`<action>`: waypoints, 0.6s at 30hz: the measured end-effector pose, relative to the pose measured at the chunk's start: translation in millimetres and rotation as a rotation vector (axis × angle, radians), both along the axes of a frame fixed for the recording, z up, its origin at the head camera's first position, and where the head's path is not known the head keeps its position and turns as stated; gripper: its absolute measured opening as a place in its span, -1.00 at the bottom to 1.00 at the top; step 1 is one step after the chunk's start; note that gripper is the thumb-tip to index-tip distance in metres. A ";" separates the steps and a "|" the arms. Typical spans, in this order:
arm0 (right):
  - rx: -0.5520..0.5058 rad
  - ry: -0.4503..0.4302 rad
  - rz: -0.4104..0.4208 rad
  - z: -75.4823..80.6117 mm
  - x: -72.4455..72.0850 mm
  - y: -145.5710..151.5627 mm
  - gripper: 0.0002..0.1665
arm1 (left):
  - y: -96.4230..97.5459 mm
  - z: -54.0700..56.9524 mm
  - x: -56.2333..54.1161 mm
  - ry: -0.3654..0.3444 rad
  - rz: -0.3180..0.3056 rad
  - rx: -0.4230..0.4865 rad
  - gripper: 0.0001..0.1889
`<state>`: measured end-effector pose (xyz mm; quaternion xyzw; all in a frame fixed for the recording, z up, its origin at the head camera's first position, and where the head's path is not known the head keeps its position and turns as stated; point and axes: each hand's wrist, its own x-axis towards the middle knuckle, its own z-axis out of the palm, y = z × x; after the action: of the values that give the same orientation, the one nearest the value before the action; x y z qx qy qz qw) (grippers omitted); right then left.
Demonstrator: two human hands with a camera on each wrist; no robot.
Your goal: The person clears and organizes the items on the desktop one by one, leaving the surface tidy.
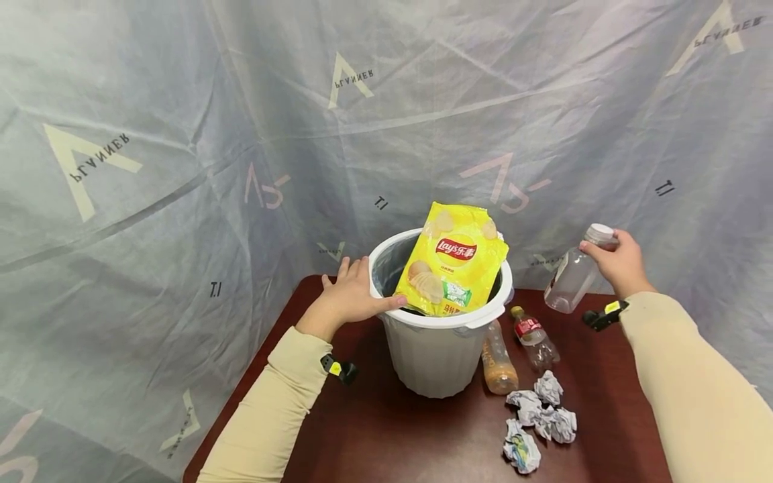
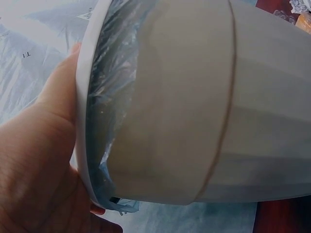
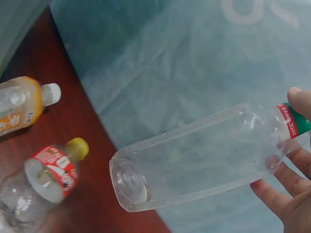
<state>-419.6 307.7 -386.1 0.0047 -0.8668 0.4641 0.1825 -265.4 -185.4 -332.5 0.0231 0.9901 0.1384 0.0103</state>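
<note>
My left hand (image 1: 349,295) rests against the white rim of a grey trash bin (image 1: 431,355), fingers spread and straight, thumb lying over the rim. A clear bag lines the bin, its edge folded outside. Sticking up out of the bin is a yellow Lay's chip bag (image 1: 455,268). Off to the right, my right hand (image 1: 625,265) grips a clear plastic bottle (image 3: 194,158) by its capped neck, the base tilted down to the left. In the right wrist view the bottle looks empty, and a red and green band circles the neck by the thumb.
On the dark red table (image 1: 374,436) right of the bin lie an orange-tinted bottle (image 1: 500,365) and a Coca-Cola bottle (image 1: 536,341) with a yellow cap. Several crumpled paper balls (image 1: 528,406) sit nearer the front. A grey printed sheet (image 1: 386,134) hangs behind the table.
</note>
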 end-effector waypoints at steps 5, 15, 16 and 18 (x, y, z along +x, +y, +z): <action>0.039 0.019 0.025 32.9 9.7 -2.7 -0.06 | -0.5 -1.1 1.1 -0.012 0.002 -0.012 0.41; 0.018 0.079 0.001 91.5 14.4 -23.3 -0.04 | -0.3 1.4 1.6 -0.020 -0.008 -0.001 0.40; 0.011 0.085 -0.001 96.9 14.7 -27.7 -0.05 | -0.1 2.1 2.0 -0.018 -0.009 0.003 0.39; 0.000 0.092 0.000 106.5 15.5 -36.1 -0.05 | -0.1 2.4 2.1 -0.012 -0.013 0.009 0.39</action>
<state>-404.1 271.6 -279.5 0.0260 -0.8576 0.4633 0.2220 -263.3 -185.5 -330.2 0.0285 0.9892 0.1430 0.0168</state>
